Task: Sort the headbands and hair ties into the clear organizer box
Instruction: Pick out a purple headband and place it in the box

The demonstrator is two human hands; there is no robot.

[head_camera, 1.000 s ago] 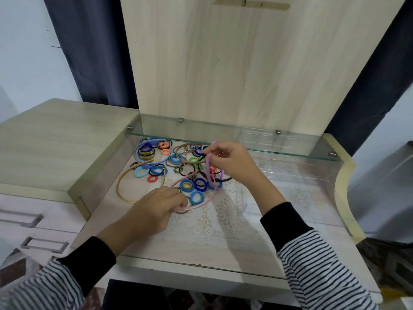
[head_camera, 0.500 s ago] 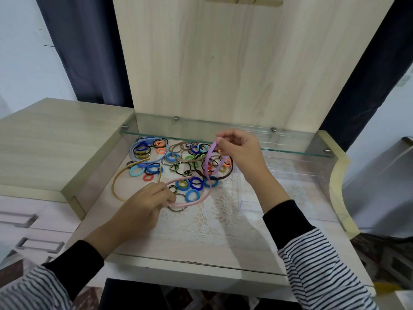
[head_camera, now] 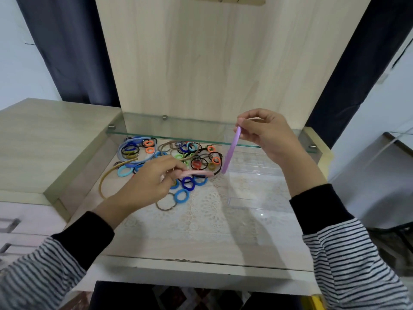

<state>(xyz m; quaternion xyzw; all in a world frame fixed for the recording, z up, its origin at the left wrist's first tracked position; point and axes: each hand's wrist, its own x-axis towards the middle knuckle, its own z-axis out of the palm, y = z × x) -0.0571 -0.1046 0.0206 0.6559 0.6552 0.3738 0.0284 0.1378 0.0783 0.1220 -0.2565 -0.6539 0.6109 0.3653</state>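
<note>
headbands (head_camera: 232, 151): at least 4 | hair ties (head_camera: 181, 196): dozens | organizer box (head_camera: 252, 201): 1

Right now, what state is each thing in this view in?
right grip: pinches the purple headband by its upper end.
purple headband: lifted, hanging tilted beside the clear organizer box.
left grip: holds the pink headband.
pink headband: raised slightly, level over the hair ties.
hair ties: loose unsorted pile on the desk.
tan headband: lying flat on the desk.
clear organizer box: open-topped, no headband visibly inside.
</note>
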